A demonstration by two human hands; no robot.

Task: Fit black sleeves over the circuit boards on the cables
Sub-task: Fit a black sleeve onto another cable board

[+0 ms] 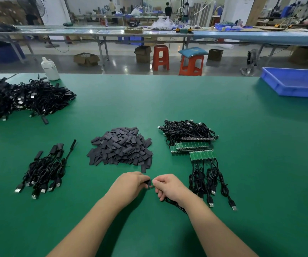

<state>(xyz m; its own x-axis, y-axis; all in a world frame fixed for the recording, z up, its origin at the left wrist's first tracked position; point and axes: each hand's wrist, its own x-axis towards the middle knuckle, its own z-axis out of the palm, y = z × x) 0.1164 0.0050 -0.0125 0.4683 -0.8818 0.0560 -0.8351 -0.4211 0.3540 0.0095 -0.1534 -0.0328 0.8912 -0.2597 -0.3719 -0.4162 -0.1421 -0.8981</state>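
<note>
My left hand (pixel 129 184) pinches a black sleeve (pixel 148 182) at its fingertips. My right hand (pixel 168 187) meets it there and grips a black cable (pixel 175 205) that trails under the wrist; the cable's board is hidden by the fingers. A heap of loose black sleeves (pixel 120 147) lies just beyond the hands. To the right, green circuit boards (pixel 196 149) sit in rows with their cables (pixel 208 180) running toward me. At the left lies a small bunch of sleeved cables (pixel 45 168).
A large pile of black cables (pixel 21 98) fills the far left of the green table (pixel 168 101), with a white bottle (pixel 50 68) behind it. A blue tray (pixel 296 82) stands at the far right. Red stools and benches lie beyond the table.
</note>
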